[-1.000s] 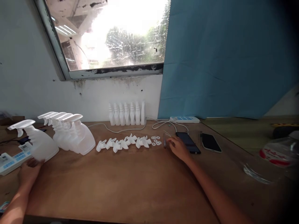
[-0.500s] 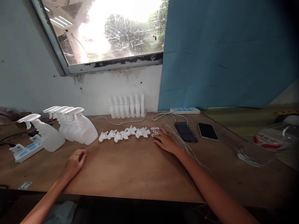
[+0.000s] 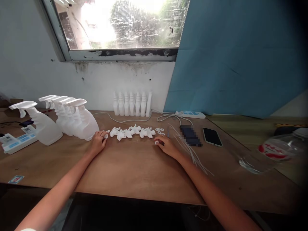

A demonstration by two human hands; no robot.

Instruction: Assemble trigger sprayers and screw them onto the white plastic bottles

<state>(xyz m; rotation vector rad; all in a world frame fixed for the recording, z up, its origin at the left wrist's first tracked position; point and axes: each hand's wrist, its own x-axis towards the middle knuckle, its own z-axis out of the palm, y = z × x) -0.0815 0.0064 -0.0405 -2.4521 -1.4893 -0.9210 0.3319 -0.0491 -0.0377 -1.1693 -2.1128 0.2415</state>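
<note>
My left hand [image 3: 98,141] is closed around a white spray trigger head [image 3: 106,136] at the left end of a row. Several more white spray trigger heads [image 3: 124,133] lie to its right on the brown table [image 3: 134,173]. At the row's other end, my right hand [image 3: 167,146] pinches a small white ring [image 3: 156,142] between thumb and fingers. Just beyond that hand lie several other white rings [image 3: 159,129]. Assembled white spray bottles [image 3: 88,122] stand left of my left hand, and one spray bottle [image 3: 47,126] stands apart from them.
Several headless white bottles [image 3: 132,104] stand in a line by the wall. Thin white tubes [image 3: 190,154], a pixelated dark object [image 3: 190,135] and a phone [image 3: 212,137] lie at the right. Beyond them is a large clear water bottle [image 3: 267,154]. Power strips [image 3: 191,114] rest at both sides.
My left hand has moved forward and right from the bare table onto the leftmost trigger head. My right hand has drawn back slightly with a ring in its fingers. The view has shifted a little.
</note>
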